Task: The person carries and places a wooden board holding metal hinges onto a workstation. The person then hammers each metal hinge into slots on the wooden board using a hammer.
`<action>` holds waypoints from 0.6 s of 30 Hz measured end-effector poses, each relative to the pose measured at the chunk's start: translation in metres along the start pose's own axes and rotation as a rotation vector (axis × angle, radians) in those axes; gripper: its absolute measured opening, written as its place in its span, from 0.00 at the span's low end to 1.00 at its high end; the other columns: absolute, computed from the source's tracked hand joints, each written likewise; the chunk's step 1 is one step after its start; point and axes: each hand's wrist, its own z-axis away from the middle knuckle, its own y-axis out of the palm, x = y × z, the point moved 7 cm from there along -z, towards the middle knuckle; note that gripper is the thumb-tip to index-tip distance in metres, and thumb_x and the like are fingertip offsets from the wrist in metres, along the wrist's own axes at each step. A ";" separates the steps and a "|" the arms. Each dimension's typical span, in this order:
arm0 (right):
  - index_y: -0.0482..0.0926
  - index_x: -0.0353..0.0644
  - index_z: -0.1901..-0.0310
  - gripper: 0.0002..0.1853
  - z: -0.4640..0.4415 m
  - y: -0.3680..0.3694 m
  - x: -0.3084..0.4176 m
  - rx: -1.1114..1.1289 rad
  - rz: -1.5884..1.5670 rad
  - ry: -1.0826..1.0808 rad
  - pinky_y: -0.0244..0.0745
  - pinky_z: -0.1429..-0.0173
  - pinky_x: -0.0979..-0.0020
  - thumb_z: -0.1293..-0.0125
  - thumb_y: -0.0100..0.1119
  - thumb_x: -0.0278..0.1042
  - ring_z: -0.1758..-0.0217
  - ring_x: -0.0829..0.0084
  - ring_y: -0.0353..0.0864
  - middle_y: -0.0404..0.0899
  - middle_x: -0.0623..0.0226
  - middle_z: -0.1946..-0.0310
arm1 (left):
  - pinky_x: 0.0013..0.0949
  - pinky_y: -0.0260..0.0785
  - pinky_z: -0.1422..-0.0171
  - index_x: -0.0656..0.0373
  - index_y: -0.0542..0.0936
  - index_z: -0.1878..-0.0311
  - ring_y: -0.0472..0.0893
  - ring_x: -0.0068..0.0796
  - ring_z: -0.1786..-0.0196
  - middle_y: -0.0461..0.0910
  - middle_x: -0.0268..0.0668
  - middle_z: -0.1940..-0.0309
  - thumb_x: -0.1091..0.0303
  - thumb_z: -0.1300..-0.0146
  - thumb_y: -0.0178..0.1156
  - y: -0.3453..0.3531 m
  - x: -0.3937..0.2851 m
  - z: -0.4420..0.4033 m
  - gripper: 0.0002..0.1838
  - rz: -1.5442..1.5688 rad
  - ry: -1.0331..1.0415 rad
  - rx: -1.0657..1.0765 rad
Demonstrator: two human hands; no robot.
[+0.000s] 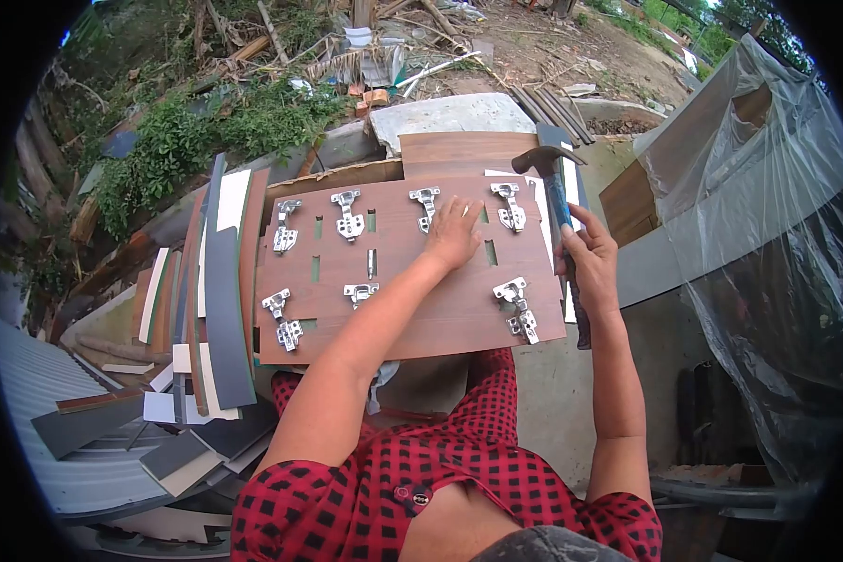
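Note:
A brown wood-grain board [412, 328] lies in front of me with several metal cabinet hinges on it. My left hand [454, 234] rests on the board, fingers extended and slightly spread, right beside a hinge [424, 204] in the upper row. Another hinge [509, 208] lies to its right. My right hand [590, 255] is wrapped round the handle of a claw hammer [539, 159], held upright with its head up, at the board's right edge. More hinges [349, 216] sit at the upper left, and one hinge [517, 309] is at the lower right. My left forearm partly covers a lower hinge [360, 294].
Stacked board strips [227, 290] stand close on the left, with loose offcuts [183, 459] below them. Clear plastic sheeting [749, 225] hangs over a panel on the right. A pale slab [450, 120] and plants [187, 140] lie beyond the board.

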 end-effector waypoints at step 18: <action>0.65 0.39 0.37 0.26 0.088 0.084 -0.121 0.078 -0.191 0.434 0.66 0.81 0.78 0.35 0.59 0.32 0.83 0.79 0.74 0.76 0.68 0.76 | 0.33 0.73 0.56 0.58 0.77 0.42 0.81 0.34 0.62 0.81 0.45 0.59 0.59 0.39 0.61 -0.167 -0.001 0.272 0.23 0.617 -0.363 0.647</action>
